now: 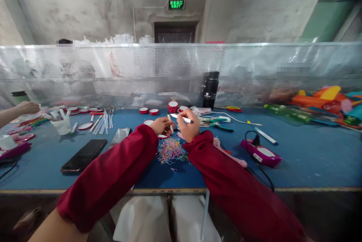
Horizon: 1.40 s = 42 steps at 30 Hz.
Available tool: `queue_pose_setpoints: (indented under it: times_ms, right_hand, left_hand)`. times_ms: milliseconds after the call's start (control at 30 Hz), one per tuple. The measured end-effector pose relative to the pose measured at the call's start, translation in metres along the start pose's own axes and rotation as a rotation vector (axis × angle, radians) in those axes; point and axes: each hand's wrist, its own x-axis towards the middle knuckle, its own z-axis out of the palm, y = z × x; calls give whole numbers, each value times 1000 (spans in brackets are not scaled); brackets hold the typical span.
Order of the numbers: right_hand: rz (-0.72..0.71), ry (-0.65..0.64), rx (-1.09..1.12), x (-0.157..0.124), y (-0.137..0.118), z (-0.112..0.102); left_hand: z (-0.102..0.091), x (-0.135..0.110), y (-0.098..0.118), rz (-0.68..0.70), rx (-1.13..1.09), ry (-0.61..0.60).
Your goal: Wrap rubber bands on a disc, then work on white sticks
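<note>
Between the fingers of my left hand (161,125) is a thin pale wooden stick (170,122), held upright. My right hand (189,127) grips a white marker with a dark end (184,119), its tip pointing left toward the stick. Whether the tip touches the stick I cannot tell. Below both hands lies a heap of small multicoloured elastic bands (172,150) on the blue table (175,179). Round red-rimmed pieces with white tops (153,112) sit behind my hands, some partly hidden by them.
A black phone (83,156) lies to the left, near a white cup of pens (61,124). Pliers (222,126), a purple power strip (261,153) and its cable are on the right. A black bottle (210,90) stands before the perforated metal screen (127,72). Another person's hand (29,107) is far left.
</note>
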Motion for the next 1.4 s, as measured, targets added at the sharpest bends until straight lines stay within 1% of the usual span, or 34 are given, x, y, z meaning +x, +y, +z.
queue_pose_setpoints:
  times_ms: [167,333,533,833,1200,1400]
  right_hand:
    - [-27,-26,14,-1,-1,1]
    - [-12,-42,25,-3,-2,2]
    - [-11,-35,22,-2,-3,2]
    - [11,12,-17,0,-2,0]
    - [-20,-39,21,-3,-3,2]
    - [-15,-29,11,-3,-1,3]
  left_hand:
    - [1,0,0,-3,-1,-2]
    - [1,0,0,3,-16,-5]
    - [1,-1,0,2,-18,-14]
    - [3,-5,5,-22,-14,13]
    - [0,1,-1,-1,-43,-18]
    - [2,0,0,-5,-34,1]
